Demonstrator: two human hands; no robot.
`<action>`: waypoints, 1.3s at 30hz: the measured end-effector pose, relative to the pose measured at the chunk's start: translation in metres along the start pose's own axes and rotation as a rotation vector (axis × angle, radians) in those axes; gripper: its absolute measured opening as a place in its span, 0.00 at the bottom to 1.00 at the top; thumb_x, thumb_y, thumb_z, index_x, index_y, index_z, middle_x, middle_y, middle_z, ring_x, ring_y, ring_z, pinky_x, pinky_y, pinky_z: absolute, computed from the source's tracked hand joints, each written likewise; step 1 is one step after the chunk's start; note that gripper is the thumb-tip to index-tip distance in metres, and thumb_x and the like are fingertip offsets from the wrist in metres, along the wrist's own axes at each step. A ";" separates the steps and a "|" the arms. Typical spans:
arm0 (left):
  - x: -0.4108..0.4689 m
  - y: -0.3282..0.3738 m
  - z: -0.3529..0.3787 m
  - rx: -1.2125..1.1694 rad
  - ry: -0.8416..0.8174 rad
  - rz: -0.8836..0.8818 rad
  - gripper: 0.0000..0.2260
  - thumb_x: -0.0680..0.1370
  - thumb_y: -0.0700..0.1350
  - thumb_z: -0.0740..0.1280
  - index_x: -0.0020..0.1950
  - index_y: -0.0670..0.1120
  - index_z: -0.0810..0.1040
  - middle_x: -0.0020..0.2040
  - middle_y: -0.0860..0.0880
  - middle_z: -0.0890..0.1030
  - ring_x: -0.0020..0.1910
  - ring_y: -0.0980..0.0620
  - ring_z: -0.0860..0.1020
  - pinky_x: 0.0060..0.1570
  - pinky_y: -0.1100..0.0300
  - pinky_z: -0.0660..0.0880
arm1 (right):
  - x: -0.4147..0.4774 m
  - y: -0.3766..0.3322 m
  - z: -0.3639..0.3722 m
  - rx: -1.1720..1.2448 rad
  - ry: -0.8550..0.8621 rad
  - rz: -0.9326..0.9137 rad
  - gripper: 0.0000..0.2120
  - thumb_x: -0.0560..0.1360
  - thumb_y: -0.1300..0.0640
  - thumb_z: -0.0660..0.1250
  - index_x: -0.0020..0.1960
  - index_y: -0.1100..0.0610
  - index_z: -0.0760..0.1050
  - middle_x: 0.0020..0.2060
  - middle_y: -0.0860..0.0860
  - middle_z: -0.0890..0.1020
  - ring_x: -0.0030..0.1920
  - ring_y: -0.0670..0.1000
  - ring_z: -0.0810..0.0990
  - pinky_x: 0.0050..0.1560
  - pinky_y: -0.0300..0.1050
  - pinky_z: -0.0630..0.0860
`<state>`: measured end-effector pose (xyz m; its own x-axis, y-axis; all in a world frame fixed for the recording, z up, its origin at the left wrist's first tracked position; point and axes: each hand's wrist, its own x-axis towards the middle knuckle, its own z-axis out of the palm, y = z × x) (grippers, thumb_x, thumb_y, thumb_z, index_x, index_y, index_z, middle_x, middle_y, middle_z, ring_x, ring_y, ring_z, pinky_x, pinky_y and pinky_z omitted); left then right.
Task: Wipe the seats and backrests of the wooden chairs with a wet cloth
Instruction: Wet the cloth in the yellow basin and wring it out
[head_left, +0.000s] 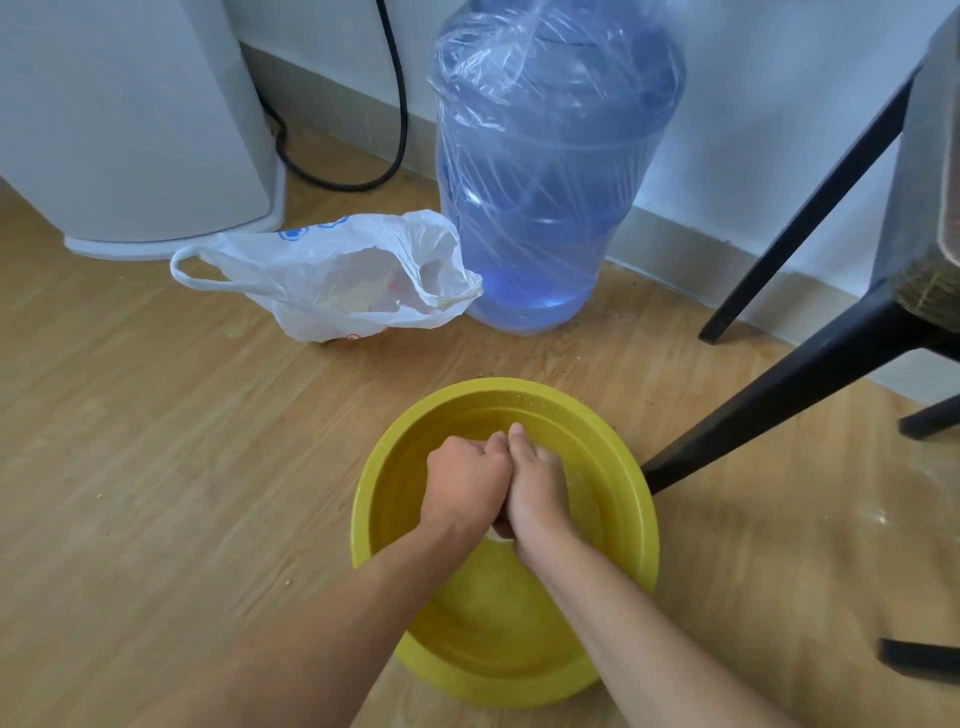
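Over the yellow basin (631, 525) on the wooden floor (156, 441), the left hand (465, 480) and right hand (535, 486) press together, fingers clenched around a mostly hidden white cloth (501, 535), only a pale sliver showing between the wrists.

Yellow basin (631, 525), blue jug (545, 171), white bag (332, 275) with blue marks, black chair legs (779, 410), light woodgrain floor (156, 441).

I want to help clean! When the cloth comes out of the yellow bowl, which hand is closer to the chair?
Probably the right hand. Both hands are squeezed together over the yellow basin, gripping a barely visible white cloth, but the black chair leg stands on the right, nearer than the left hand.
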<state>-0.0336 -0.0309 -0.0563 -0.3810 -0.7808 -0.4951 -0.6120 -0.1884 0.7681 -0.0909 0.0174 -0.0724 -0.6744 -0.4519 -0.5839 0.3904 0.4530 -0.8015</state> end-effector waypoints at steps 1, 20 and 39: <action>0.000 -0.001 0.000 -0.003 -0.004 0.011 0.25 0.85 0.50 0.64 0.32 0.39 0.79 0.27 0.49 0.78 0.28 0.51 0.74 0.29 0.60 0.68 | -0.001 -0.001 -0.002 -0.021 -0.008 -0.010 0.24 0.85 0.46 0.56 0.45 0.58 0.84 0.39 0.59 0.87 0.43 0.61 0.86 0.47 0.56 0.84; -0.004 0.024 -0.024 0.533 0.085 0.411 0.29 0.85 0.52 0.62 0.24 0.46 0.65 0.22 0.50 0.67 0.24 0.48 0.66 0.27 0.56 0.57 | -0.011 -0.030 -0.014 0.017 -0.054 0.103 0.26 0.80 0.54 0.65 0.24 0.54 0.68 0.15 0.46 0.67 0.22 0.50 0.63 0.27 0.43 0.59; -0.166 0.317 -0.098 -0.041 -0.083 0.226 0.13 0.84 0.57 0.64 0.57 0.53 0.86 0.57 0.56 0.83 0.53 0.58 0.83 0.47 0.57 0.80 | -0.201 -0.286 -0.138 0.821 -0.238 0.234 0.14 0.77 0.73 0.60 0.60 0.64 0.75 0.42 0.62 0.81 0.33 0.56 0.83 0.30 0.44 0.79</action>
<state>-0.0962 -0.0199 0.3088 -0.5620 -0.7544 -0.3392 -0.4765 -0.0399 0.8783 -0.1537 0.0843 0.2922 -0.4082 -0.6059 -0.6828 0.8904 -0.0994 -0.4441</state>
